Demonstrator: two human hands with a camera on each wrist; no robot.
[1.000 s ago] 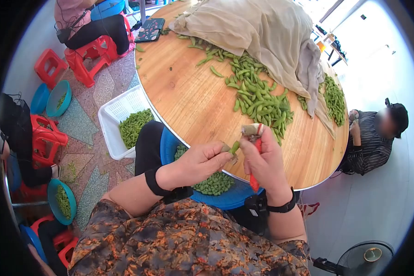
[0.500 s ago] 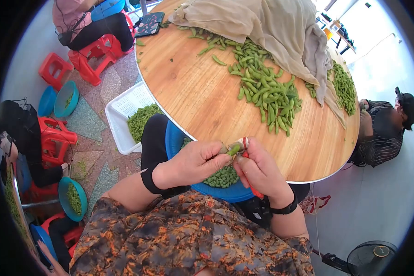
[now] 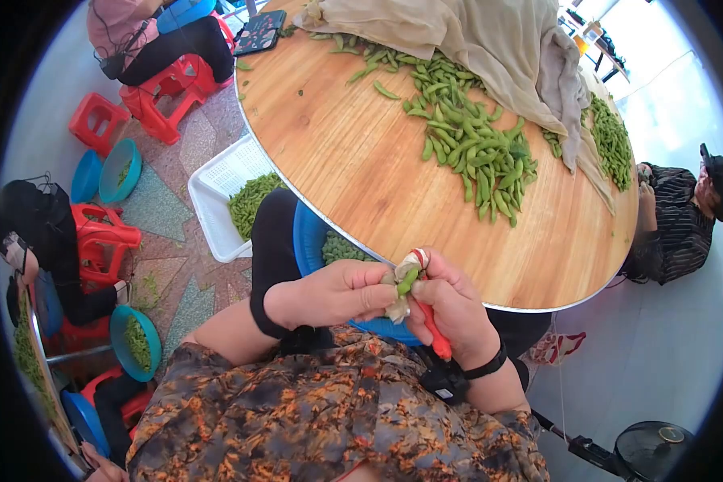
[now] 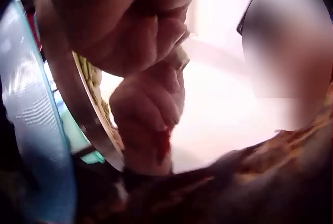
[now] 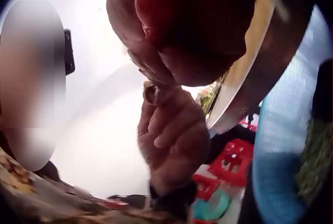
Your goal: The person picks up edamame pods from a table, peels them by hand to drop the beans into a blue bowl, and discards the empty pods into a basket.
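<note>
A green pod [image 3: 407, 281] is pinched between the thumb and fingers of my left hand [image 3: 329, 294], above the blue basin [image 3: 308, 241]. My right hand [image 3: 455, 309] meets it from the other side, its fingers curled round a red-handled tool [image 3: 436, 333]; the tool's working end is hidden. Pale wrapping [image 3: 398, 309] covers fingertips where the hands meet. In the left wrist view, the right hand [image 4: 148, 104] is close under the left fingers. The right wrist view shows the left hand [image 5: 177, 135] with bent fingers touching the right.
Pods [image 3: 482, 153] lie heaped on the round wooden table [image 3: 337, 145], partly under a beige cloth [image 3: 426, 32]. Shelled beans [image 3: 341, 249] sit in the basin. A white crate [image 3: 209, 205], red stools [image 3: 96, 120] and teal bowls [image 3: 120, 181] stand left; a seated person [image 3: 671, 217] is right.
Both hands have come closer together and slightly lower, keeping the pod and the red-handled tool. The head view has shifted, so the table and pods appear farther right.
</note>
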